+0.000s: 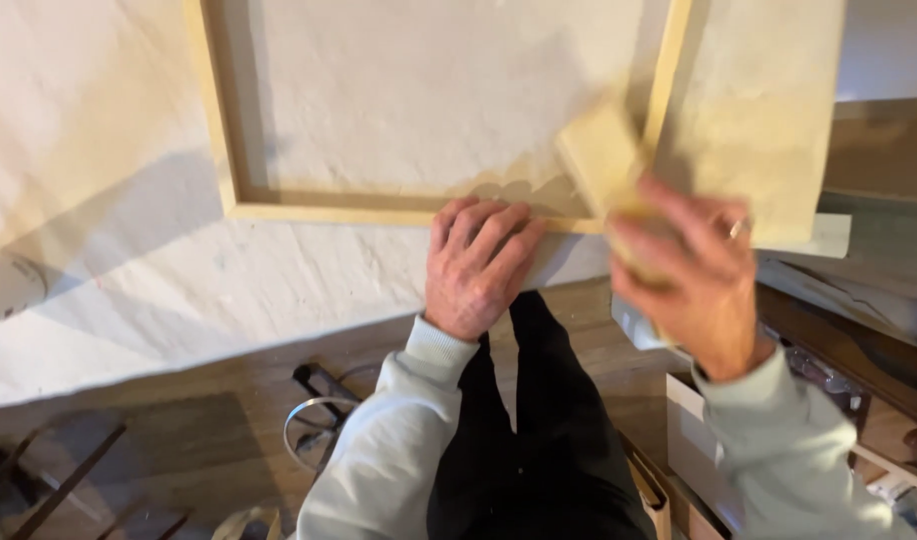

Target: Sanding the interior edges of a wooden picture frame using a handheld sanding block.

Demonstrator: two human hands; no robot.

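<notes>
A pale wooden frame (pixel 329 212) lies on a white sheet (pixel 129 250) that covers the work surface. My left hand (pixel 476 262) rests flat on the frame's near edge, fingers apart, holding nothing. My right hand (pixel 691 272) is raised over the frame's near right corner and grips a wide flat brush (pixel 604 160) with pale bristles, blurred by motion. A ring shows on that hand. Both sleeves are light grey.
A beige board or sheet (pixel 759 110) lies right of the frame. Below the table edge are my dark trousers (pixel 539 430), a wooden floor (pixel 209 420), a metal stand (pixel 314 420), and open boxes (pixel 694 440) at the lower right. A pale roll (pixel 7 285) sits at the left.
</notes>
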